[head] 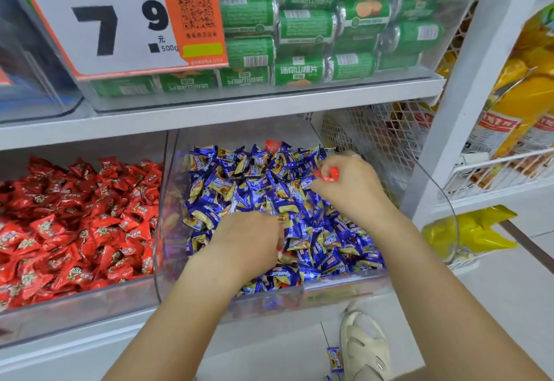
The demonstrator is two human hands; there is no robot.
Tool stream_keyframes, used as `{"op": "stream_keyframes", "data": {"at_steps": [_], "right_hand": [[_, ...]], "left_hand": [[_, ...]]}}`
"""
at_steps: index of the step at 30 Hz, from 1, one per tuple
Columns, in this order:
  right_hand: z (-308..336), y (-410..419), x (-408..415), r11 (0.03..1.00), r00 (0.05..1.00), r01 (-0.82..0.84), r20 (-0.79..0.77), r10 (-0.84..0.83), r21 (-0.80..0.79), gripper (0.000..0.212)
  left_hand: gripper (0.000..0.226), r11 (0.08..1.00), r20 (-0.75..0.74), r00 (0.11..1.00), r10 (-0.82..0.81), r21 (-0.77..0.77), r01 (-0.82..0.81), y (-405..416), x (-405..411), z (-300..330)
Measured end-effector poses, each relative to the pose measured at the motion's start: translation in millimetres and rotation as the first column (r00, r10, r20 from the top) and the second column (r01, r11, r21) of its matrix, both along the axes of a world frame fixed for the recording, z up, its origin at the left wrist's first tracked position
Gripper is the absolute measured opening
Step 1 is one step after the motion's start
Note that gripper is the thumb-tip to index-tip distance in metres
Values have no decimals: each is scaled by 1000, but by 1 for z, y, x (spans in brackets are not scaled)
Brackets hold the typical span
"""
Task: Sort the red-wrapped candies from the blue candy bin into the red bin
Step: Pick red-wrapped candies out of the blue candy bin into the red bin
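A clear bin (pixel 344 286) in the middle holds a heap of blue-wrapped candies (pixel 254 182). My right hand (pixel 347 185) hovers over the right of the heap and pinches a red-wrapped candy (pixel 329 174) between thumb and fingers. My left hand (pixel 248 242) is dug into the front of the blue heap, fingers curled down among the wrappers; what they hold is hidden. One more red-wrapped candy (pixel 273 145) shows at the back of the blue heap. To the left stands the bin of red-wrapped candies (pixel 75 221).
Above, a shelf (pixel 209 113) carries green snack packs (pixel 314 29) and a price sign (pixel 105 17). Wire mesh (pixel 374 137) and yellow bags (pixel 515 101) are at the right. A blue candy (pixel 335 359) lies on the floor beside a white shoe (pixel 364 347).
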State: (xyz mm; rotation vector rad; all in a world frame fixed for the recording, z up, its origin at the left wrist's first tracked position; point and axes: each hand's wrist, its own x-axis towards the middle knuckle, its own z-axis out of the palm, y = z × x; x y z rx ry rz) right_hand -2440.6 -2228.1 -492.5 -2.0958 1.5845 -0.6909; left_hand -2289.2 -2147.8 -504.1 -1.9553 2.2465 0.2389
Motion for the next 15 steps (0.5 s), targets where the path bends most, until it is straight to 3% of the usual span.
{"op": "stream_keyframes", "data": {"at_steps": [11,13,15], "right_hand": [[-3,-6,-7,995,972,55,225,-72,80,14],[-3,-7,-4,992,958,24,281,-58,123,17],[-4,-10,-1,989,948,-13,315,-35,148,17]], "left_hand": [[35,992,188,981,-54,122,31,-3,-18,-16],[31,993,154,987,-51,113,34,-2,-17,-12],[23,997,21,1000,-18,81,16,0,-11,-4]]}}
